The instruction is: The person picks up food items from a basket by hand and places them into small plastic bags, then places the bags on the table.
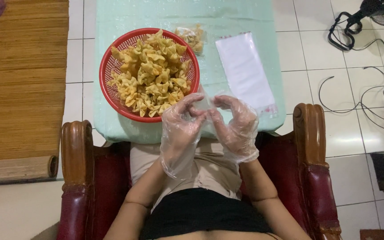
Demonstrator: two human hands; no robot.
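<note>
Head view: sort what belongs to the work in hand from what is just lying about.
In use: left hand and right hand holding a small clear plastic bag; red plastic basket of fried yellow snacks; stack of clear bags.
Lying about: black cables; rolled bamboo mat.

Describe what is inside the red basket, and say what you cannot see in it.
The red basket is heaped with yellow, crinkly fried snacks. The heap covers the basket's bottom, so the lower layers and anything under them stay hidden.
</note>
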